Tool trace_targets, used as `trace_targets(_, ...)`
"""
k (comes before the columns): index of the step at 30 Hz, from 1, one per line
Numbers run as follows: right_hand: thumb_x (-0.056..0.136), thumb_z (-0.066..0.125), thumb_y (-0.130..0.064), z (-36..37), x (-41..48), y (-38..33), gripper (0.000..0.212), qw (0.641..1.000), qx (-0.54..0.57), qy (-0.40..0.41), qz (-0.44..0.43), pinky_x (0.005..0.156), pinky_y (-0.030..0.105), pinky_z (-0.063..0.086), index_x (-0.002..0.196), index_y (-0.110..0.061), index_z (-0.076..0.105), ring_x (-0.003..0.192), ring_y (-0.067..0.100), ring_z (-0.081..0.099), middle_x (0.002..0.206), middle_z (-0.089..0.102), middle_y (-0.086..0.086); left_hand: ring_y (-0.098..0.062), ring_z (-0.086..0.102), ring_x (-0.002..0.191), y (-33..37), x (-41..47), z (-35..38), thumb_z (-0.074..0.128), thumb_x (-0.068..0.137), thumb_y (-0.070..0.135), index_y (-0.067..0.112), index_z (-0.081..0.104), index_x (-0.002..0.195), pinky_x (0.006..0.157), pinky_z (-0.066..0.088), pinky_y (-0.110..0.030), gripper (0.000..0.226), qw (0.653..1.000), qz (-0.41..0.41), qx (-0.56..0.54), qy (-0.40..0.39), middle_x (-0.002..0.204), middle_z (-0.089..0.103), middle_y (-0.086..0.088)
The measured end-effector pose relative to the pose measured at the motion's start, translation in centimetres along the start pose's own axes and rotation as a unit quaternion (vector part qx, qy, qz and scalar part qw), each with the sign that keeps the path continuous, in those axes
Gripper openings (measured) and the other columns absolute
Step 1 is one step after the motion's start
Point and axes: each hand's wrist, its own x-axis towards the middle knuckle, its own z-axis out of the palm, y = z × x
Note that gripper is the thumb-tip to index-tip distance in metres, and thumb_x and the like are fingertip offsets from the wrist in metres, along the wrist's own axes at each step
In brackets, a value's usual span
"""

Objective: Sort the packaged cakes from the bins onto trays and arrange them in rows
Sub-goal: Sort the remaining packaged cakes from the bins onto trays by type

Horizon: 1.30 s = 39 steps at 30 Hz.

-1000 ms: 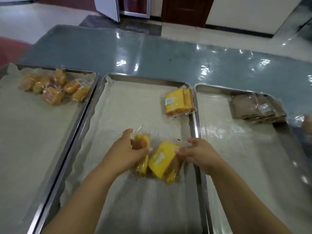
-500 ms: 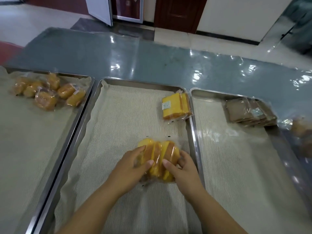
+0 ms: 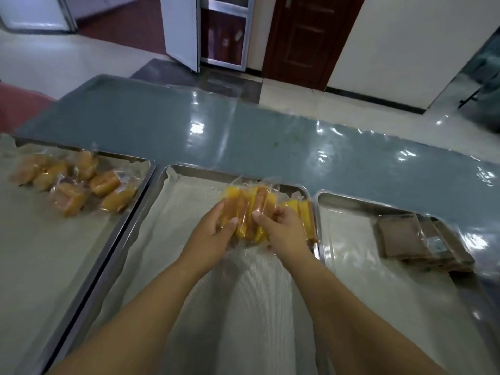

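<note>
The blue-grey surface [image 3: 270,147] stretches across in front of you, glossy under a wrinkled clear film that throws back white glare. Three shallow steel trays lie on it side by side, each lined with a pale ribbed sheet: the left tray [image 3: 146,182], the middle tray [image 3: 189,169] and the right tray [image 3: 338,196]. The frame cuts off the near ends of all three.

Both your bare forearms reach in from the bottom edge over the middle tray and meet at its far end. Your left hand [image 3: 213,234] cups the bundle of yellow cakes [image 3: 247,209] from the left, thumb laid across the top. Your right hand [image 3: 281,228] clamps it from the right, thumb on top and fingers curled round the side. The bundle is several oblong sponge slices with browned edges in crinkly clear wrap (whether it touches the liner you cannot tell, as your hands hide its underside).

Just behind your right hand a second yellow pack [image 3: 304,212] lies against the middle tray's right rim, half covered. The left tray holds a loose cluster of orange cakes [image 3: 73,185], rounded and individually wrapped. The right tray holds flat brown cakes [image 3: 405,239], stacked; their small label is too blurred to read.
</note>
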Motion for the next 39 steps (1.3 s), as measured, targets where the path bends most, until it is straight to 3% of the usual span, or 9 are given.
trace_targets(4, 0.092, 0.059, -0.033, -0.5, 3.3, -0.4, 0.02, 0.989, -0.148, -0.011, 0.015, 0.057, 0.021, 0.05, 0.104, -0.016, 0.064, 0.076, 0.011, 0.065, 0.091, 0.068, -0.001, -0.013, 0.044, 0.114, -0.1, 4.0, 1.2, 0.046, 0.097, 0.036, 0.031, 0.035, 0.14, 0.092, 0.038, -0.023, 0.044, 0.996, -0.015, 0.088, -0.003, 0.143, 0.031, 0.004)
trace_targets(7, 0.094, 0.055, -0.033, -1.5, 4.2, -0.4, 0.024, 0.954, -0.297, 0.0, 0.035, 0.052, 0.022, 0.04, 0.084, -0.012, 0.062, 0.064, 0.012, 0.055, 0.075, 0.061, 0.003, -0.019, 0.044, 0.114, -0.2, 5.2, 2.6, 0.049, 0.094, 0.043, 0.032, 0.03, 0.142, 0.094, 0.04, -0.027, 0.052, 0.986, -0.037, 0.158, -0.046, 0.142, 0.017, 0.002)
trace_targets(10, 0.091, 0.056, -0.032, -2.4, 4.1, -0.8, 0.02, 0.917, -0.397, 0.018, 0.021, 0.06, 0.025, 0.043, 0.08, -0.015, 0.057, 0.068, 0.015, 0.053, 0.074, 0.053, 0.0, -0.023, 0.042, 0.126, 0.0, 5.5, 2.9, 0.041, 0.096, 0.047, 0.03, 0.027, 0.146, 0.104, 0.041, -0.036, 0.054, 0.977, -0.025, 0.201, -0.065, 0.146, 0.024, 0.0)
trace_targets(13, 0.088, 0.059, -0.027, -3.9, 3.0, -2.2, 0.023, 0.912, -0.41, 0.016, 0.014, 0.061, 0.025, 0.04, 0.106, -0.014, 0.056, 0.075, 0.015, 0.051, 0.082, 0.054, -0.003, -0.021, 0.04, 0.129, 0.5, 4.9, 1.7, 0.037, 0.099, 0.042, 0.023, 0.034, 0.145, 0.103, 0.036, -0.032, 0.049, 0.972, -0.011, 0.22, -0.081, 0.148, 0.031, -0.002)
trace_targets(17, 0.088, 0.059, -0.027, -6.2, -0.2, -4.3, 0.026, 0.888, -0.459, -0.025, 0.002, 0.073, 0.029, 0.043, 0.108, -0.011, 0.06, 0.083, 0.017, 0.051, 0.105, 0.064, 0.007, -0.019, 0.05, 0.116, 0.4, 2.8, -0.9, 0.044, 0.096, 0.044, 0.024, 0.047, 0.133, 0.095, 0.042, -0.031, 0.043, 0.968, 0.006, 0.236, -0.083, 0.14, 0.04, -0.001)
trace_targets(23, 0.089, 0.058, -0.034, -8.1, -5.0, -4.2, 0.025, 0.847, -0.522, -0.098, -0.006, 0.085, 0.031, 0.049, 0.105, -0.015, 0.062, 0.096, 0.021, 0.059, 0.103, 0.063, 0.005, -0.008, 0.055, 0.094, 0.0, -1.3, -3.2, 0.054, 0.092, 0.04, 0.029, 0.061, 0.106, 0.085, 0.049, -0.03, 0.019, 0.947, 0.006, 0.302, -0.105, 0.111, 0.059, 0.008)
trace_targets(27, 0.091, 0.058, -0.031, -9.4, -8.6, -3.9, 0.035, 0.826, -0.541, -0.16, -0.01, 0.087, 0.028, 0.042, 0.121, -0.012, 0.057, 0.11, 0.022, 0.055, 0.121, 0.059, 0.005, -0.007, 0.057, 0.091, 1.3, -4.3, -3.2, 0.055, 0.092, 0.039, 0.029, 0.062, 0.104, 0.082, 0.049, -0.026, 0.017, 0.922, 0.029, 0.357, -0.146, 0.105, 0.061, 0.009)
trace_targets(34, 0.091, 0.058, -0.041, -15.6, -14.6, -1.4, 0.05, 0.819, -0.551, -0.158, -0.029, 0.088, 0.029, 0.04, 0.133, -0.016, 0.048, 0.116, 0.022, 0.052, 0.13, 0.055, 0.005, -0.009, 0.056, 0.09, 5.4, -9.8, 1.1, 0.053, 0.092, 0.042, 0.031, 0.061, 0.103, 0.079, 0.048, -0.027, 0.018, 0.875, 0.068, 0.452, -0.161, 0.104, 0.06, 0.009)
trace_targets(39, 0.089, 0.058, -0.049, -23.4, -19.1, 1.8, 0.056, 0.786, -0.595, -0.164, -0.031, 0.092, 0.032, 0.041, 0.136, -0.023, 0.044, 0.119, 0.022, 0.05, 0.132, 0.053, 0.0, -0.007, 0.056, 0.09, 7.8, -15.6, 7.5, 0.052, 0.092, 0.045, 0.032, 0.061, 0.108, 0.081, 0.05, -0.027, 0.022, 0.864, 0.078, 0.466, -0.173, 0.106, 0.059, 0.012)
